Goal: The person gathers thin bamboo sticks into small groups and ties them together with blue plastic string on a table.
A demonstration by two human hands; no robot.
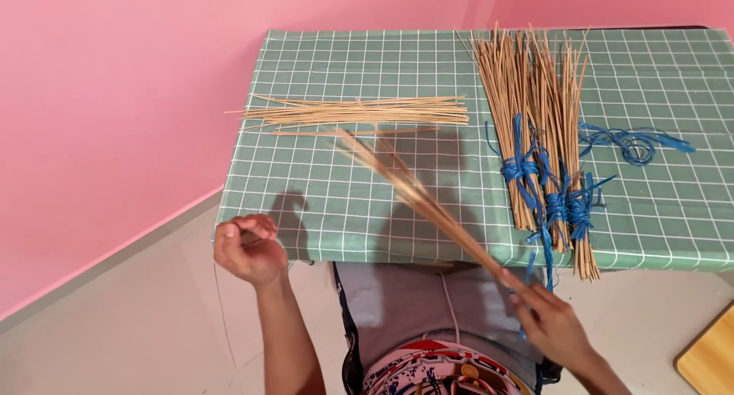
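My right hand [552, 322] grips the near end of a thin bunch of tan sticks [417, 196] that slants up and left over the table, blurred. My left hand [246, 246] hovers at the table's near-left corner with fingers curled; a very thin strand seems to hang from it, but I cannot tell for sure. A loose pile of tan sticks [359, 112] lies flat across the far left of the table. Bundles of sticks tied with blue cord [539, 143] lie on the right half.
The table carries a green checked cloth [321, 204]. Loose blue cord [634, 143] lies at the right. Pink walls stand behind and to the left. A wooden board corner [711, 357] shows at the lower right on the grey floor.
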